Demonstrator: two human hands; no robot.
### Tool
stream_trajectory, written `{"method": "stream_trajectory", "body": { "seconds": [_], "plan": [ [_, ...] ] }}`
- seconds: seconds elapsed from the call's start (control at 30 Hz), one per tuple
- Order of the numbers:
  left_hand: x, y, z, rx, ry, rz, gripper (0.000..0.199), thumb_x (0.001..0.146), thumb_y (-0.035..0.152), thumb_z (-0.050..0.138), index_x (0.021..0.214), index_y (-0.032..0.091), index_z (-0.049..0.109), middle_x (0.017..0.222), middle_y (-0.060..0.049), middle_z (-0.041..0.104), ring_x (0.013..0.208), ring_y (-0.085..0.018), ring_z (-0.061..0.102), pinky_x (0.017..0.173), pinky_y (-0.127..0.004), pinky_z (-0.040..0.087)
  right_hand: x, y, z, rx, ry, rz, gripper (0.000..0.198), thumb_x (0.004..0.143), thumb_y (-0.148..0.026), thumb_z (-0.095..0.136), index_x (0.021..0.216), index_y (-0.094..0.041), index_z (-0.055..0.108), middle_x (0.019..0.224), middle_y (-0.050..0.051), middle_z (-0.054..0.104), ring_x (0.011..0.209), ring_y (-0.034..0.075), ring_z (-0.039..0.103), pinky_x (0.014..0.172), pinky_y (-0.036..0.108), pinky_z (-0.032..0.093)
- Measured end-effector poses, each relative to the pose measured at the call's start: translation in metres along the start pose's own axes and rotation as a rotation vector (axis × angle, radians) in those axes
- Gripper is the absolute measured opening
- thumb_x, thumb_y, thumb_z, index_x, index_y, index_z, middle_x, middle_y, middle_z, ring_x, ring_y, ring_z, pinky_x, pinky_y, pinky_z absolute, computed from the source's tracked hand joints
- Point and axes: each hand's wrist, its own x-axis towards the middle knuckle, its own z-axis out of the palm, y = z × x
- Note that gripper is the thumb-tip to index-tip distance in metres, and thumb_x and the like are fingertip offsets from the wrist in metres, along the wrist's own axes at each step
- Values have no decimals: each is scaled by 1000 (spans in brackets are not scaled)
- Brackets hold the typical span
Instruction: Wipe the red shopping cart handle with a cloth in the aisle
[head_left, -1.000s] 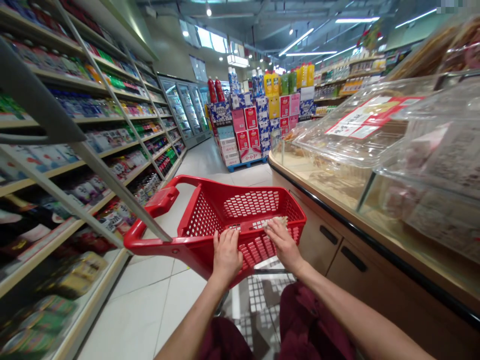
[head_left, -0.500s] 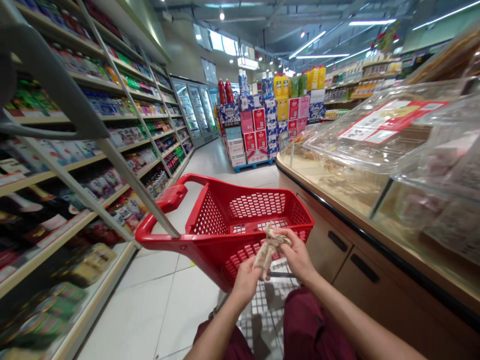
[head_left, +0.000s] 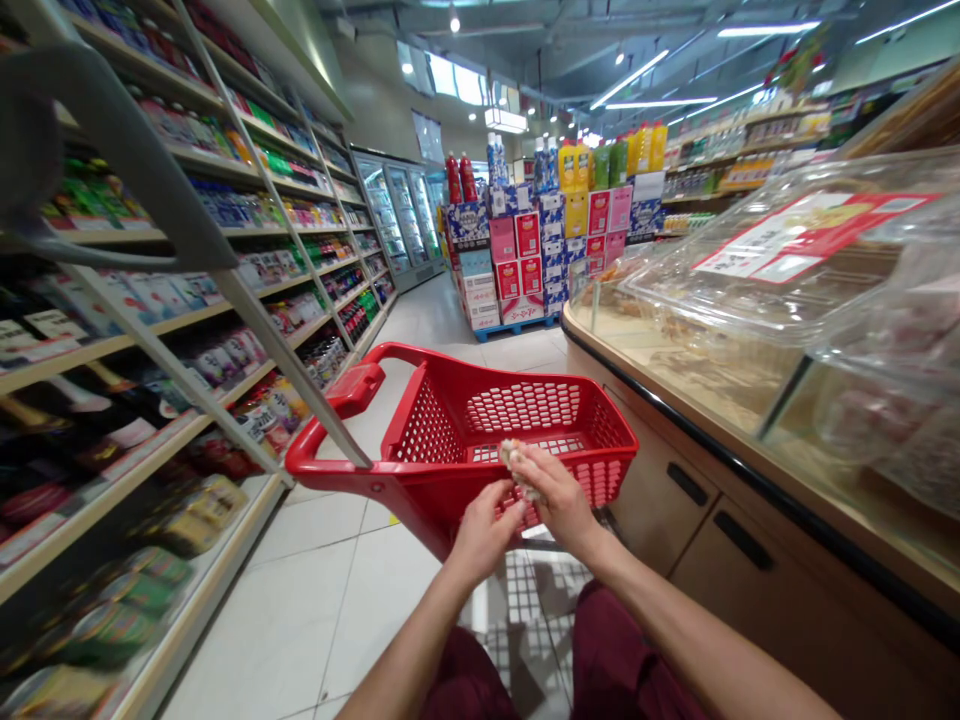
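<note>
A crumpled, off-white and brownish cloth [head_left: 512,452] is bunched under the fingers of my right hand [head_left: 562,503], which is closed on it. My left hand [head_left: 480,530] sits just below and to the left, its fingers and thumb curled in at the lower end of the cloth, where the right hand partly hides the contact. Both hands are in front of the near side of a red plastic shopping cart [head_left: 420,490]. The cart has latticed walls, and no goods show in the visible part of its basket.
Drink shelves [head_left: 247,260] line the left side, and a grey handle on a metal frame [head_left: 195,230] crosses the near left. At right stands a wooden counter [head_left: 675,430] with clear plastic food boxes [head_left: 780,250]. Stacked cartons [head_left: 517,260] stand beyond the cart.
The cloth was stretched between both hands and is now bunched mostly under my right hand. My right hand has moved left, closer to the left hand. The view has shifted slightly.
</note>
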Motion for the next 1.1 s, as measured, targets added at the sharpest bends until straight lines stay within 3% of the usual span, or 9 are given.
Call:
{"method": "stream_trajectory", "body": {
  "seconds": [0.07, 0.13, 0.27, 0.5, 0.7, 0.8, 0.87, 1.0, 1.1],
  "plan": [
    [1, -3, -13, 296, 235, 124, 36, 75, 24, 45, 109, 17, 52, 115, -8, 55, 107, -19, 48, 96, -38, 35, -1, 14, 3, -85, 82, -67, 40, 85, -9, 38, 119, -25, 49, 126, 6, 48, 125, 19, 31, 101, 45, 31],
    [-3, -8, -23, 551, 327, 252, 37, 74, 18, 42, 110, 15, 51, 118, -10, 53, 111, -20, 45, 98, -40, 33, -19, 26, 11, -141, 27, -141, 38, 86, -9, 37, 119, -25, 49, 123, 5, 52, 126, 18, 29, 101, 46, 31],
    [-12, -18, -33, 941, 308, 410, 44, 73, 15, 43, 116, 15, 49, 127, -11, 47, 120, -23, 37, 102, -45, 24, -61, 28, 25, -191, -206, -206, 35, 88, -12, 37, 117, -25, 51, 116, 3, 57, 121, 16, 37, 94, 39, 42],
    [-1, -14, -43, 1136, 308, 291, 54, 70, 16, 44, 123, 12, 42, 130, -13, 44, 125, -26, 30, 105, -51, 7, -15, 9, 29, -218, -46, -165, 37, 86, -10, 37, 117, -22, 52, 123, 6, 51, 127, 21, 25, 101, 50, 29],
    [-4, -18, -36, 865, 349, 329, 55, 67, 11, 44, 121, 13, 42, 130, -13, 44, 126, -26, 29, 106, -51, 11, -32, -4, 26, 21, -178, -64, 39, 84, -10, 38, 117, -26, 52, 120, 4, 54, 119, 18, 40, 96, 40, 40],
    [-4, -18, -18, 395, 404, 266, 55, 69, 14, 42, 123, 16, 38, 130, -11, 43, 122, -22, 36, 103, -45, 26, -11, -25, 12, 276, -76, 158, 41, 82, -12, 37, 119, -26, 51, 126, 2, 49, 118, 18, 42, 98, 38, 37],
    [-3, -15, -3, -8, 334, 149, 56, 69, 18, 43, 124, 16, 36, 127, -11, 46, 114, -20, 44, 94, -38, 38, 7, -33, 2, 456, -8, 358, 40, 82, -16, 37, 119, -24, 51, 120, 3, 54, 111, 18, 49, 93, 37, 42],
    [-1, -7, 12, -442, 65, -136, 38, 65, 26, 51, 101, 14, 54, 91, -5, 65, 78, -16, 60, 67, -26, 47, 14, -23, -9, 589, -8, 573, 38, 82, -26, 40, 116, -20, 54, 112, 5, 59, 103, 21, 55, 84, 36, 49],
    [-2, -2, 5, -410, 132, -228, 22, 62, 27, 52, 81, 16, 58, 65, 2, 62, 56, -12, 54, 54, -22, 42, -1, -3, -18, 409, 107, 578, 35, 79, -33, 46, 109, -20, 60, 114, 7, 58, 110, 22, 50, 93, 39, 41]
  ]
}}
